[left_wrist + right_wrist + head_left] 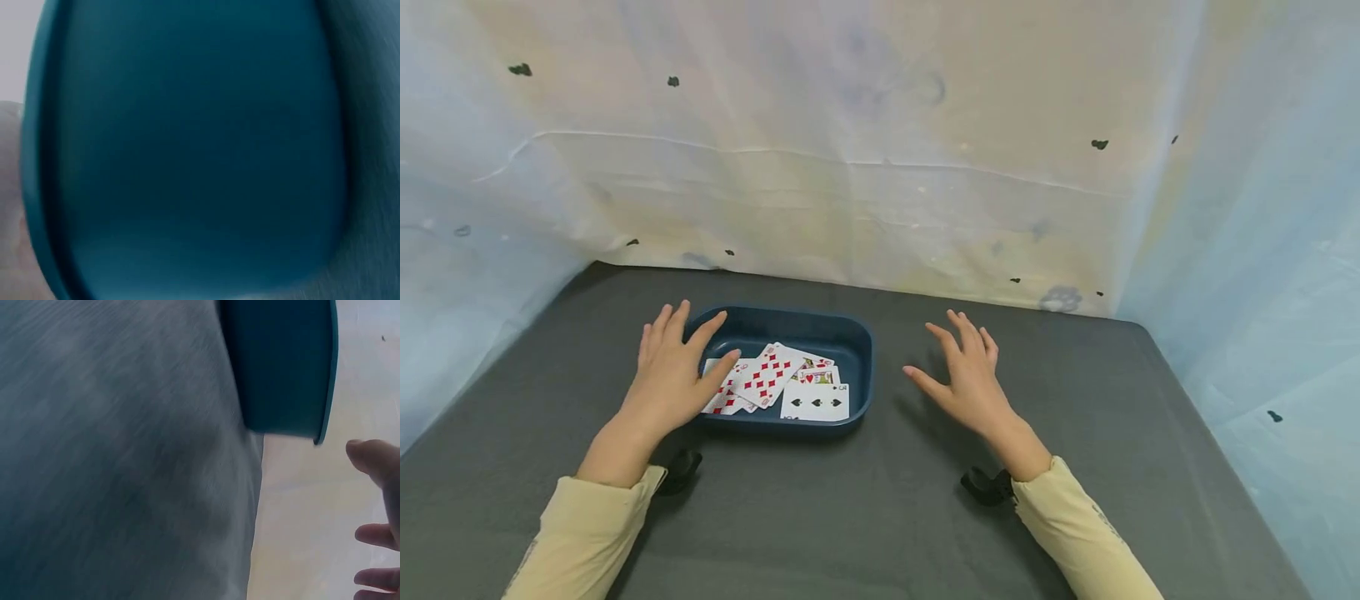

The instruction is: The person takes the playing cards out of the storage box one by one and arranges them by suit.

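A dark blue tray (pixel 863 367) with rounded corners stands on the grey cloth, left of the middle in the head view. Several playing cards (pixel 767 375) lie face up inside it, overlapping, among them diamonds and a spade card (pixel 815 402) at the front. Over the tray's left end hovers my left hand (pixel 673 375), fingers spread, holding nothing; it hides part of the left rim and some cards. To the right of the tray, my right hand (pixel 966 375) hangs above the cloth with fingers apart and nothing in them. The left wrist view is filled by the tray's outer wall (pixel 200 156).
Grey cloth (pixel 880 517) covers the table. A pale patterned curtain (pixel 850 167) hangs behind its far edge, with light blue sheeting on both sides. A black wrist mount (pixel 985 486) sits under the right sleeve, another (pixel 679 472) by the left one.
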`<state>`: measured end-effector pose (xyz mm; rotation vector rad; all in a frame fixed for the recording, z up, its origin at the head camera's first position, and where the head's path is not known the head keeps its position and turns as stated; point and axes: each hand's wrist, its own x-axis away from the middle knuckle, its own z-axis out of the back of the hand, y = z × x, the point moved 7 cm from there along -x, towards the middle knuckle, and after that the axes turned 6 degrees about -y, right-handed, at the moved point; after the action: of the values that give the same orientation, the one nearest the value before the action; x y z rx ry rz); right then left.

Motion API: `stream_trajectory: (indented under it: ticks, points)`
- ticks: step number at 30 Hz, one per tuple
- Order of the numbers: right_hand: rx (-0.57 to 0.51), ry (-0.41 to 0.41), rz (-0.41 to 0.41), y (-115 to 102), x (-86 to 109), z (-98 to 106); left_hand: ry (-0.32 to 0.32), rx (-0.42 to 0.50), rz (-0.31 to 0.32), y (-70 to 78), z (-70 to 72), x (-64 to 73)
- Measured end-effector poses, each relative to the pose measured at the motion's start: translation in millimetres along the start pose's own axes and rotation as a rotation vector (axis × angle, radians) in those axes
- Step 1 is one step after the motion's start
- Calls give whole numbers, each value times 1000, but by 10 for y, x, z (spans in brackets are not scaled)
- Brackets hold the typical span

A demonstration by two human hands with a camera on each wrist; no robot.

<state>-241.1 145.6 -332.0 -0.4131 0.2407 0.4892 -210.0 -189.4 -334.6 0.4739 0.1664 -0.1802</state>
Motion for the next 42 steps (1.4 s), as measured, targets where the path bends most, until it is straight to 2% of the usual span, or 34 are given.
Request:
stream_trajectory:
  ticks: [5, 12, 20, 25, 35, 39, 42]
  points:
    - [-52, -13, 33, -205, -143, -54, 20, -13, 17, -203, 68, 21]
    - [-115, -76, 49, -482, -312, -155, 15, -29, 39, -391, 91, -8]
    - [-169, -147, 72, -781, -500, -312, -11, 14, 106, -514, 67, -2]
    - [-216, -185, 78, -921, -583, -433, -19, 53, 117, -538, 48, -10]
    - [-332, -318, 11, -1083, -735, -752, -57, 139, 176, -577, -2, -14]
    - [-379, -377, -67, -1107, -797, -884, -96, 176, 237, -610, -43, -8]
    - [-419, -410, -141, -1117, -829, -958, -96, 205, 258, -626, -66, -1]
